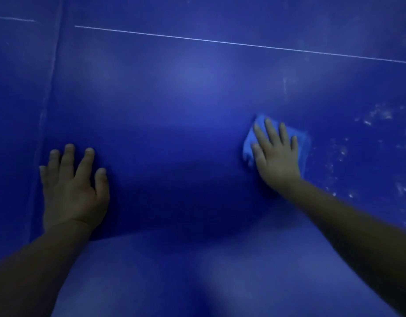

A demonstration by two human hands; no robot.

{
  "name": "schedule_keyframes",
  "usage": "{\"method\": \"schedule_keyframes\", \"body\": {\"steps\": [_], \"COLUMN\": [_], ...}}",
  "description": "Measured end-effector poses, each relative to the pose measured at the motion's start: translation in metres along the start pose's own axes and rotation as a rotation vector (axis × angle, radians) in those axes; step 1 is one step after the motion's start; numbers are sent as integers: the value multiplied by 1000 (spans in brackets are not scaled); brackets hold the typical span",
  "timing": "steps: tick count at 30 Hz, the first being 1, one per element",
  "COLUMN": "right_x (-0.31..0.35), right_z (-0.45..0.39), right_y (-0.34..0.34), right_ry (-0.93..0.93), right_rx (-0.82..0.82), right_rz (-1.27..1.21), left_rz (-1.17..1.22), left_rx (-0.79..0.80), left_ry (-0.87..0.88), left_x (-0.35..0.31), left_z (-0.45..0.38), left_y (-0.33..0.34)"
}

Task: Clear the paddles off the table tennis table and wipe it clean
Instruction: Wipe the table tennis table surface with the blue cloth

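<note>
Nearest of all, two bare forearms reach out from the bottom of the view over the deep blue, smooth-topped table tennis table (174,92). No paddles show on the stretch in sight, so I judge the clearing done and the wiping under way.

On the left, the left hand (71,191) lies flat on the surface with fingers spread and straight, gripping nothing and seemingly bracing the body. On the right, the right hand (276,152) presses a small, pale blue folded cloth (302,140) down under straight, splayed fingers; it is pushed flat, not clutched. That cloth sits right of centre, with a thin white line (243,44) running across the table well beyond it.

Whitish specks and smears (378,115) lie near the cloth on its right. To do this well, I would keep the palm flat and the pressure even, then sweep rightward through the marks in overlapping passes.

Roughly square, the cloth has no clear long axis; its far corner points up and left, following the fingers.
</note>
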State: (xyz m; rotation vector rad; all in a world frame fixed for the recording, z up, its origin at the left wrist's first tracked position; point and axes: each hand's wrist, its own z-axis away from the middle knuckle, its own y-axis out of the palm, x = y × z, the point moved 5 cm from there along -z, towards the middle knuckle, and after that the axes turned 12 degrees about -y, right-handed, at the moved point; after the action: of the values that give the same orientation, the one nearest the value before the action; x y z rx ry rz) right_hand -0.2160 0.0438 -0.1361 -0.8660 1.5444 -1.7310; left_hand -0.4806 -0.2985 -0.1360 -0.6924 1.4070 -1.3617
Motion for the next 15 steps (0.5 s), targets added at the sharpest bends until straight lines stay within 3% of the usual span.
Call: {"method": "schedule_keyframes", "body": {"steps": [3,6,7,10,12,15], "right_x": [6,4,-1,-4,19,87], "right_z": [140,200,193,147,119,131], "right_y": [13,19,15,6,6,15], "right_ry": [16,44,121,586,725,426], "right_rx": [29,123,96,-12,-46,-3], "right_rz": [-11,-19,-19,-138,-205,-164], "left_rz": [17,46,75,177,176,75], "left_rx": [-3,-9,-3,33,58,95], "left_ry": [18,53,56,61,154,436], "left_x": [-1,1,2,0,-14,-54], "left_z": [2,5,4,12,33,87], "left_y": [-2,-4,-5,-10,-9,6]}}
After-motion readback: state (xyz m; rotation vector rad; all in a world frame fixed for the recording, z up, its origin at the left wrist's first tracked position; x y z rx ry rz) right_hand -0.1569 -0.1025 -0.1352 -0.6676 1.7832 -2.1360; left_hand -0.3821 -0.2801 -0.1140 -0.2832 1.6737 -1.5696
